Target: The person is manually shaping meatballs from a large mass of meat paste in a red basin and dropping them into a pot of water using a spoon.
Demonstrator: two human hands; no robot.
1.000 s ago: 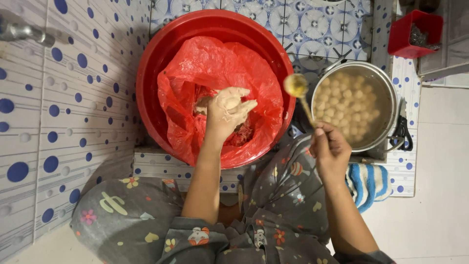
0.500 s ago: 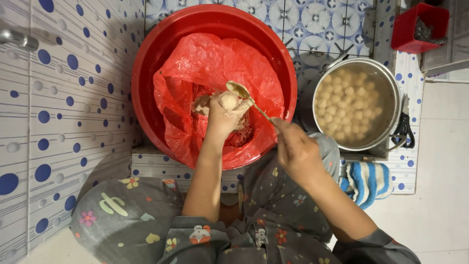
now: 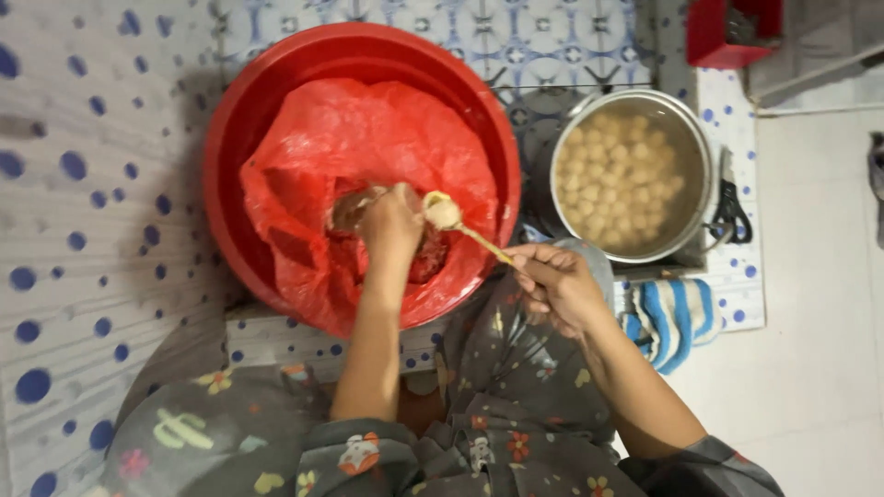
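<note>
Hands met over a wide round red plastic basin (image 3: 276,83) lined with a crumpled red plastic bag (image 3: 350,147). My left hand (image 3: 391,225) was curled into a narrow fist inside that bag, squeezing pale paste. At its three o'clock, touching it, sat the bowl of a thin metal spoon (image 3: 460,228) carrying a pale lump. My right hand (image 3: 557,290), at the basin's five o'clock, pinched the spoon's handle. I saw a round steel pot (image 3: 692,138) of pale balls in cloudy liquid just beside the basin at three o'clock. Below the pot lay a blue-and-white striped cloth (image 3: 668,317), with black scissors (image 3: 732,202) at the pot's three o'clock.
</note>
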